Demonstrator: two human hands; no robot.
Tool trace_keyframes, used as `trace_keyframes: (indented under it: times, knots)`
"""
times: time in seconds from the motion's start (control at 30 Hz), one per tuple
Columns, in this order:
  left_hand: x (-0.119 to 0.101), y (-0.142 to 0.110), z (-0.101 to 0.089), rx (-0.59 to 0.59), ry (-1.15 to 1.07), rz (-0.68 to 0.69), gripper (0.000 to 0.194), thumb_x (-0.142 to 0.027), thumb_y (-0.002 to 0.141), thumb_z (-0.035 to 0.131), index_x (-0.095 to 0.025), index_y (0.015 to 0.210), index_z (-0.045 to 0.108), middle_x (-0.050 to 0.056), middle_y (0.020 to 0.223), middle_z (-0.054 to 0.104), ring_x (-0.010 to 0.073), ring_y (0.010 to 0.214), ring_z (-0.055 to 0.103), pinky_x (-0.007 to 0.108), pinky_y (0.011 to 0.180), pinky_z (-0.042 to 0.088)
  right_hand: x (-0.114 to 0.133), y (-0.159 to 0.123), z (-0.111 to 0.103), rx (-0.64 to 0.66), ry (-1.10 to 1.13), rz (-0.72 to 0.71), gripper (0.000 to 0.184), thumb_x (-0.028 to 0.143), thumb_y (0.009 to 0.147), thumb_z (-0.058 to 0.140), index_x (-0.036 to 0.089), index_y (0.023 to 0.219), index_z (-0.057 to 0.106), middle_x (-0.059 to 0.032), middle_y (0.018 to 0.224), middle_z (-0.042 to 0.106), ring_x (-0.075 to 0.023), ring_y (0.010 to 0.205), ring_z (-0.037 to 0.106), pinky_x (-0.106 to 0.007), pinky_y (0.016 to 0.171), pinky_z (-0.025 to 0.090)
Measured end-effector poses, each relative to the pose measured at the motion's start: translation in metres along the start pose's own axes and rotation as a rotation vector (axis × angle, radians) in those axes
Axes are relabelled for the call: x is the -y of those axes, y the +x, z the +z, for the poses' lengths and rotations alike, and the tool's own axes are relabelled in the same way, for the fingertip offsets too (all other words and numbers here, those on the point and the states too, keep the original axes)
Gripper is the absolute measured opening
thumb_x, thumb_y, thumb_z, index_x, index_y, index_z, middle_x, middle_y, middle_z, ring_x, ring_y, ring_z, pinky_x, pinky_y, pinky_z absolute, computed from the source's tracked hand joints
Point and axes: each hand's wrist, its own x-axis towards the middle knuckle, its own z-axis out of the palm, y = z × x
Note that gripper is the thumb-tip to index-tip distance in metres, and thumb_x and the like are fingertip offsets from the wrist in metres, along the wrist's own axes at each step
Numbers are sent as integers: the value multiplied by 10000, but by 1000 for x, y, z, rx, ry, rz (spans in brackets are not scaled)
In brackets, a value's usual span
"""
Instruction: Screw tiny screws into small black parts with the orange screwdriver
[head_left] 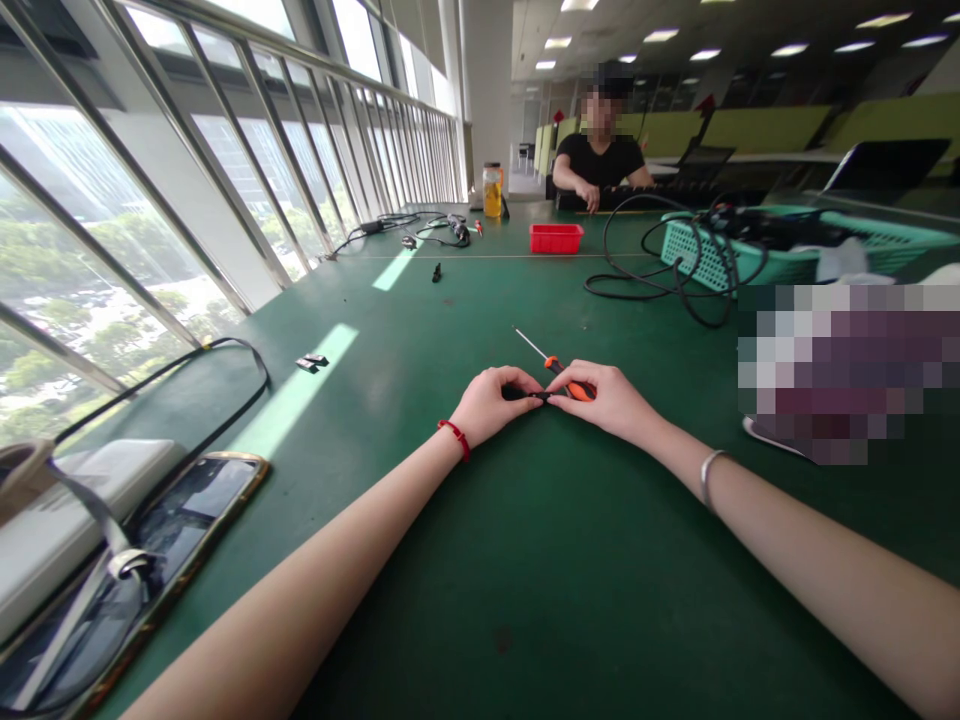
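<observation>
A: Grip status?
B: Left bare hand (495, 402) has thumb and fingers pinched on a small black piece (541, 396); right bare hand (596, 393) meets it from the other side, fingertips closed on the same piece
A: Where's the piece?
B: Between the two hands, near mid-view, over the green tabletop (525, 540). Fingers cover most of it, can't tell its exact shape or if it touches the table
A: Anything else in hand?
B: Orange-and-black screwdriver with thin metal shaft (553, 364). Handle lies in the curl of the right hand, shaft points away and to the left. Can't tell how firmly it's held
A: Surroundings?
B: Red rectangular plastic tray (556, 240) beyond the hands, teal perforated plastic basket (679, 243) to its right, loose black cable loops (630, 297) beside the basket. Gold-edged dark phone (217, 490) at left
</observation>
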Motion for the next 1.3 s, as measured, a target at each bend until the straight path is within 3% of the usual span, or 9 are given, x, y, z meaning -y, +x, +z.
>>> trace_keyframes:
  times: [0.37,0.9,1.3]
  knots:
    - [-4,-4,5,-113,296,86,106,-270,737,632,-191,786,683,18,819,682,185,830,600,318,781,474,3,-4,3,-42,-157,-50,144,322,788,607,210,833,685,-12,825,595,-156,747,576,-284,703,425]
    - [-6,-5,4,-149,301,38,109,-303,745,648,-211,764,704,4,810,692,187,837,589,320,764,462,6,-4,4,-16,-308,-7,165,323,752,616,261,897,665,6,891,607,-155,774,585,-256,607,394]
    - [-8,-3,1,-212,230,58,95,-294,740,681,-204,761,705,16,828,680,186,854,597,328,800,462,4,-4,6,-55,-272,-27,134,301,765,603,247,875,657,2,863,597,-145,747,580,-251,613,394]
